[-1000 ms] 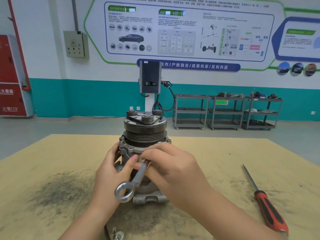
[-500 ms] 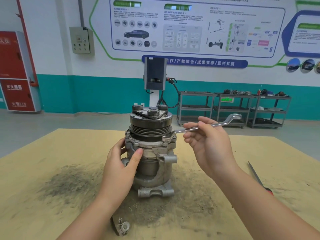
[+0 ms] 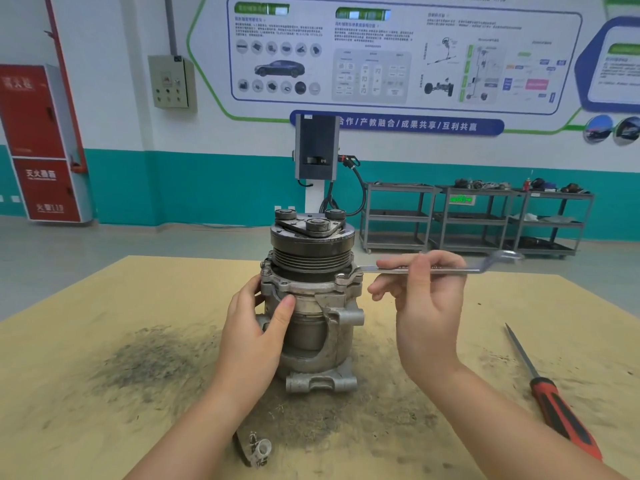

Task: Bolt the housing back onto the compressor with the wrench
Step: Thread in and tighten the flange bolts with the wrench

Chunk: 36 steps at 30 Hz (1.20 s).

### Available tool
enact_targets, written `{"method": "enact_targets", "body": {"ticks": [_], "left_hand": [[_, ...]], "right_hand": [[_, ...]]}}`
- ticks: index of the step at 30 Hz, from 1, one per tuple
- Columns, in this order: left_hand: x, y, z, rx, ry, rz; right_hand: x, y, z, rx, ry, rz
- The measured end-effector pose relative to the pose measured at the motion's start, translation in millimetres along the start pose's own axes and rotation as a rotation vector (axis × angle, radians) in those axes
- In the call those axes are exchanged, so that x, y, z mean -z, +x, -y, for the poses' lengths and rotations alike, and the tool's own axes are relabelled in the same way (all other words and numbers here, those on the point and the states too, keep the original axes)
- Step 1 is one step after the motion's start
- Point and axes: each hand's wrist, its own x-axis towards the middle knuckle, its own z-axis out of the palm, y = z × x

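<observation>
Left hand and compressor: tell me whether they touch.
Touching. The head view shows the left hand wrapped on the compressor, thumb pressed flat against its body with no gap.

An automotive training workshop: car-system wall posters (image 3: 398, 53), metal parts trolleys (image 3: 474, 220), a red fire-extinguisher cabinet (image 3: 38, 143), a grimy board-topped workbench (image 3: 104, 341) with a screwdriver (image 3: 554, 407).

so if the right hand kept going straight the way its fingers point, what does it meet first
Probably the grey metal compressor: the right hand holds the silver wrench with fingers pointing left at the bolted flange, nothing visible between. Depth is unclear.
</observation>
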Motion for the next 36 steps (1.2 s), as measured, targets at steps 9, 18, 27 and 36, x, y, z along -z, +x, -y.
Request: {"method": "enact_targets", "body": {"ticks": [9, 18, 27, 36], "left_hand": [[-1.6, 1.8, 4.4, 0.002, 0.036, -0.027], [-1.7, -2.5, -0.8, 0.008, 0.011, -0.019], [-1.5, -3.9, -2.5, 0.027, -0.009, 0.018], [-0.8, -4.5, -4.0, 0.053, -0.002, 0.019]], "right_hand": [[-21.0, -18.4, 25.9, 0.53, -0.774, 0.612], [-23.7, -2.1, 50.2, 0.178, -0.597, 0.43], [-3.4, 28.1, 34.6, -0.602, 0.17, -0.077], [12.3, 35.9, 21.8, -0.902, 0.37, -0.124]]}}
